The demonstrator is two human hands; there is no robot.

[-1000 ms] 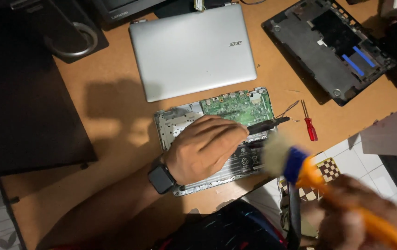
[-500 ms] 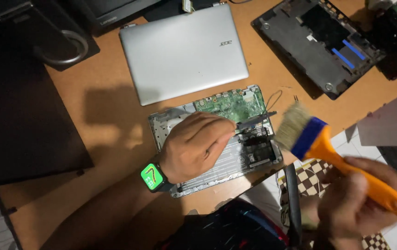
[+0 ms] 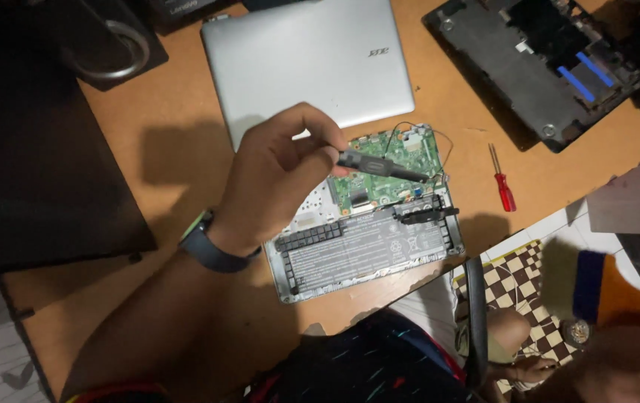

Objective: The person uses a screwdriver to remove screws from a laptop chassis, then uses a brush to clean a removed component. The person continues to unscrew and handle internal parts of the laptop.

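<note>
An opened laptop base (image 3: 365,246) lies on the brown table, with a green circuit board (image 3: 394,160) and a dark battery inside. Above the board, my left hand (image 3: 279,175) is raised and pinches a long thin black part (image 3: 380,168) between thumb and fingers. A dark watch sits on that wrist. At the lower right, my right hand (image 3: 618,366) grips the orange handle of a paintbrush (image 3: 607,291) with a blue band; its bristles are out of sight.
A silver laptop lid (image 3: 309,60) lies beyond the base. A second black laptop chassis (image 3: 536,67) sits at the top right. A red screwdriver (image 3: 503,183) rests right of the base. A black panel (image 3: 36,172) covers the left. A checkered cloth (image 3: 521,283) lies below.
My left hand has lifted off the laptop base, bringing the black part up with it. The right hand with the brush has dropped down and to the right, away from the board.
</note>
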